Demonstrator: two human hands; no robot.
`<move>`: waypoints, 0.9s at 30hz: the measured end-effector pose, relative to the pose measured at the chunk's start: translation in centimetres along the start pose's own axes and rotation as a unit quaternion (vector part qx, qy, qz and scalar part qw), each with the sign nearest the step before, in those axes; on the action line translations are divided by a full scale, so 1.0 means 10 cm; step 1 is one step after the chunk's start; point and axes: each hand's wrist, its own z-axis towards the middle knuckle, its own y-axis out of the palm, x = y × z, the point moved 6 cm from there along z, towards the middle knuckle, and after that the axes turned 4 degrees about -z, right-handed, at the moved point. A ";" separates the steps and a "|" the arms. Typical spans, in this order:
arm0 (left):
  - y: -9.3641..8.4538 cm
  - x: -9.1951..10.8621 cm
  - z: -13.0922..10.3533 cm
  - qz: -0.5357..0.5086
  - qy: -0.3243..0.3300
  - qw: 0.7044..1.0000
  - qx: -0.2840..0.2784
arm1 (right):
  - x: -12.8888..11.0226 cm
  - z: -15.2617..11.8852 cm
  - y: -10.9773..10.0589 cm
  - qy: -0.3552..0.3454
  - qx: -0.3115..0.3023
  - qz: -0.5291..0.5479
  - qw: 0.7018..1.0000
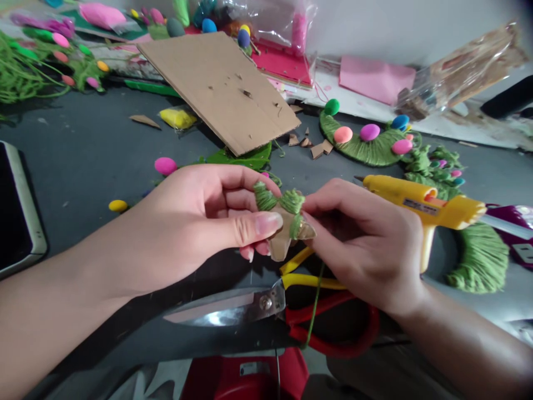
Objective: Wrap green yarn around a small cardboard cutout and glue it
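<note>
Two bare hands meet over a dark table (100,130), seen from the wearer's own viewpoint. Between them, near the middle of the view, is a small cardboard star (280,249), some of its points wrapped in green yarn (292,200) and the lower one bare brown. The left hand (216,211) grips the star, thumb pressed flat on its front and fingers curled behind. The right hand (358,239) pinches at the star's right side, thumb and forefinger together; whether they hold the cardboard or only the yarn is hard to tell. A strand hangs below that hand, across the handles of large scissors (266,303), yellow and red, whose metal blades point left.

Just beyond the right hand lies a yellow glue gun (416,194), its nozzle pointing left. Behind it is a green yarn-wrapped crescent (368,147) dotted with colored balls, and to its right a plainer yarn-wrapped curved piece (485,261). Farther back, a flat cardboard sheet (225,89) lies near a small yellow packet (178,118). A phone (19,216) sits at the far left.
</note>
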 end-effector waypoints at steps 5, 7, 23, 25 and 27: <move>-0.03 0.03 0.01 -0.039 0.010 0.998 0.048 | -0.01 0.00 0.07 -0.009 -0.034 0.019 0.999; -0.02 0.04 0.01 -0.050 0.020 0.998 0.043 | -0.03 0.00 0.09 -0.019 -0.044 0.018 0.999; -0.15 0.10 -0.02 0.074 0.110 0.978 0.160 | -0.08 -0.01 0.12 -0.080 -0.069 0.012 0.994; -0.15 0.10 -0.01 0.078 0.107 0.977 0.165 | -0.08 -0.02 0.12 -0.080 -0.072 0.015 0.994; -0.14 0.11 -0.01 0.092 0.105 0.975 0.172 | -0.07 -0.03 0.12 -0.080 -0.077 0.014 0.994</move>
